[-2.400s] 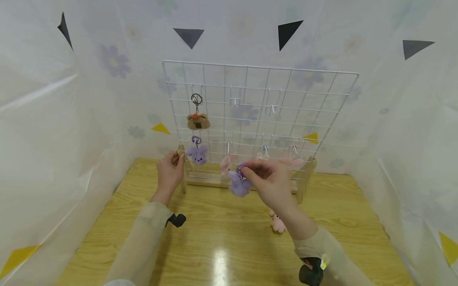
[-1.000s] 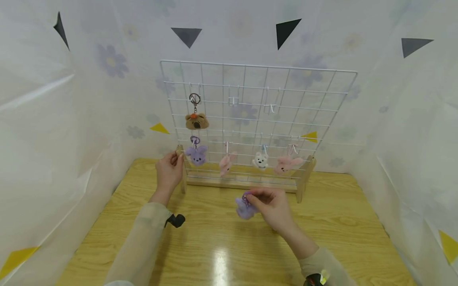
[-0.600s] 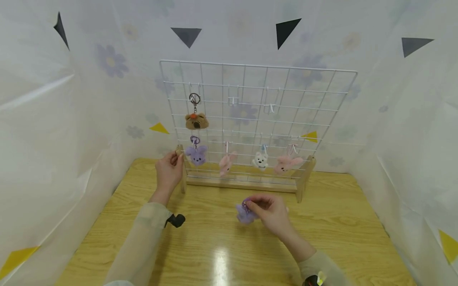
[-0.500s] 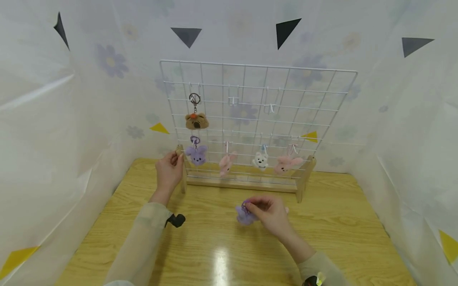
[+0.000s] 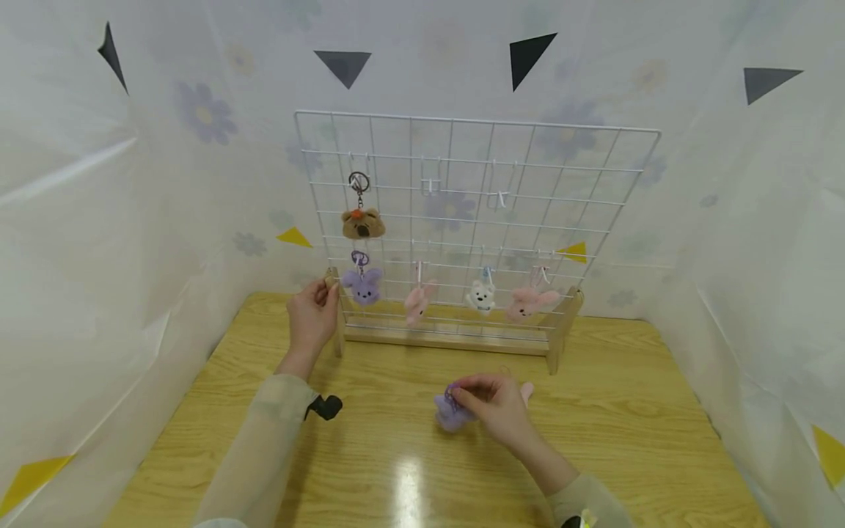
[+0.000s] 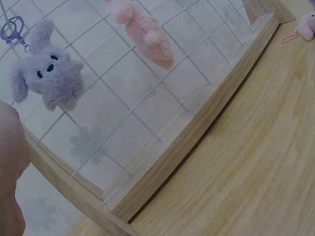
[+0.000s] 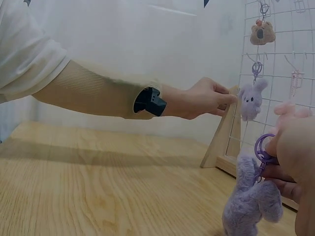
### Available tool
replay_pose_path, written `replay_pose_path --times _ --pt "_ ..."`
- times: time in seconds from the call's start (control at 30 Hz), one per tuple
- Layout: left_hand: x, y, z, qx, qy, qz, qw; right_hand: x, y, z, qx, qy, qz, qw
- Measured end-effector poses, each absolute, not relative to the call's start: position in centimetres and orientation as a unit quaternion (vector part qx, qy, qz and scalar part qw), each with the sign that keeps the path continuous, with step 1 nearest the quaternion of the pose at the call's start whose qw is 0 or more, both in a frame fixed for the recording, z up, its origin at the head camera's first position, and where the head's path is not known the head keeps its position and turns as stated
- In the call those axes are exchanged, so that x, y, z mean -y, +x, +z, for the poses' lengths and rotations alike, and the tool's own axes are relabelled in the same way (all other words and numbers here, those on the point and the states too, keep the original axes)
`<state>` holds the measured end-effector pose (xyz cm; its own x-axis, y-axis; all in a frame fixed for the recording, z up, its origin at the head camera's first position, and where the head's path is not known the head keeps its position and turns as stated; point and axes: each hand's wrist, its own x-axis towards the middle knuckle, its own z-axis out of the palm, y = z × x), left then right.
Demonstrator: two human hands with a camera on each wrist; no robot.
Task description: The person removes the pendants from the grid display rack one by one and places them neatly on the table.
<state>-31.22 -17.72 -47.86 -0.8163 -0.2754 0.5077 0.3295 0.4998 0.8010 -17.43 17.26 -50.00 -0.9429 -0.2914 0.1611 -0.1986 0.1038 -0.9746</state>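
My left hand (image 5: 313, 314) pinches the top of the wooden post (image 7: 222, 132) at the left end of a white wire grid rack (image 5: 455, 121). In my right hand (image 5: 496, 411), thumb and fingers pinch the purple ring of a fluffy purple plush keychain (image 5: 452, 413), which hangs low over the table in front of the rack. The right wrist view shows the ring (image 7: 265, 147) close up, with the plush's ears and body below. Behind the right hand lies a pink plush keychain (image 5: 527, 392), mostly hidden, its cord on the table.
A brown bear keychain (image 5: 363, 224) hangs upper left, with another purple plush (image 5: 363, 286) below it. Along that lower row hang a pink plush (image 5: 417, 303), a white bear (image 5: 481, 296) and a pink rabbit (image 5: 528, 302). Two upper hooks (image 5: 431, 186) are bare.
My right hand has brought the purple plush keychain down from in front of the rack to low over the table, nearer me. The left hand stays on the post.
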Motion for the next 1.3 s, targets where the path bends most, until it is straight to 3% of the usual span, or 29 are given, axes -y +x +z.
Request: replay_pose_path --times 0.27,1.3 --pt "17.7 -31.2 -47.8 0.813 -0.016 -0.498 0.301 -17.5 -17.2 -50.9 -0.738 -0.168 -0.651 0.058" --pt "17.8 -31.3 -47.9 0.809 -0.018 -0.505 0.300 -16.9 -22.2 -54.1 -0.803 -0.102 -0.588 0.013"
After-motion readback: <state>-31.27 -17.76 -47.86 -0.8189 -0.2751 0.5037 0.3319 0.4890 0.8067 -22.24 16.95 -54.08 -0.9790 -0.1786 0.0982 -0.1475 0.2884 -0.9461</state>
